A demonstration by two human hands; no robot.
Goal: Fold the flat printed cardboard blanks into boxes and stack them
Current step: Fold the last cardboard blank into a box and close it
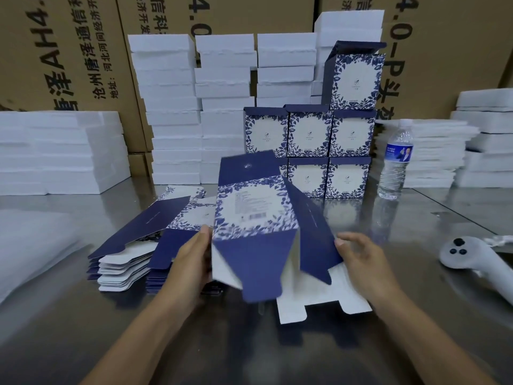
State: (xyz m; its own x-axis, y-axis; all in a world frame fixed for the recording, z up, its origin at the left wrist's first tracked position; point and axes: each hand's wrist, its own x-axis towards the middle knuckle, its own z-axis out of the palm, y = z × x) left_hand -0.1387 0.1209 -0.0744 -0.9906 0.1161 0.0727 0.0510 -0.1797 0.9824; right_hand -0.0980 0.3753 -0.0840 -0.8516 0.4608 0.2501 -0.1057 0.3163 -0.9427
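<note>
Both hands, left hand (pixel 194 254) and right hand (pixel 358 257), grip a half-opened blank (pixel 255 218) above the tabletop (pixel 83 329); squaring it and tucking flaps likely comes next.

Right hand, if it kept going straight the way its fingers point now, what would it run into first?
The right hand points up and to the left, fingertips at the dark blue side flap of the half-folded box. It would press into that flap first, almost at once. Depth is unclear, so contact may already exist.
</note>
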